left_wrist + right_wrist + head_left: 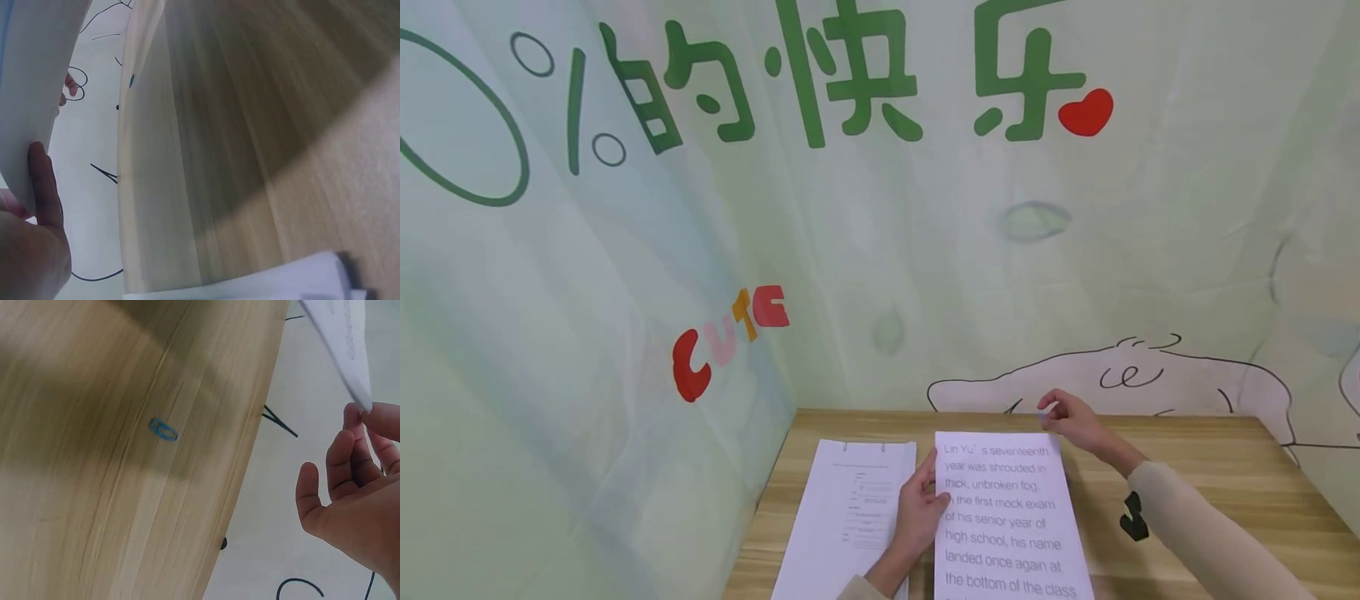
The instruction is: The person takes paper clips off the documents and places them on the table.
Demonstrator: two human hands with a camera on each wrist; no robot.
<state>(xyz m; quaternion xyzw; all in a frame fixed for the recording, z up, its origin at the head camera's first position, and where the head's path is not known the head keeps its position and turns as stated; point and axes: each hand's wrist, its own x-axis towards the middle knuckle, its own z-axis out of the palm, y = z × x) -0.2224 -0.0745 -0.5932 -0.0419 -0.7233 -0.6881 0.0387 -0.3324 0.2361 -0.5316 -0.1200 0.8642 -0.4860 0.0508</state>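
Observation:
A stack of white sheets with large print (1000,517) is held up off the wooden table, seen in the head view. My left hand (917,504) grips its left edge, thumb on the printed side and fingers behind. At the top right corner is my right hand (1075,423); the right wrist view shows thumb and forefinger pinching the paper corner (353,381), with the other fingers loosely curled. Below that hand a blue paper clip (164,429) lies on the table. How many sheets are held cannot be told.
Left of the held paper lies another paper stack (842,517) with small print and two clips at its top edge. A small black item (1133,517) shows beside the right sleeve. Behind the wooden table (1210,467) hangs a printed cloth backdrop (887,250).

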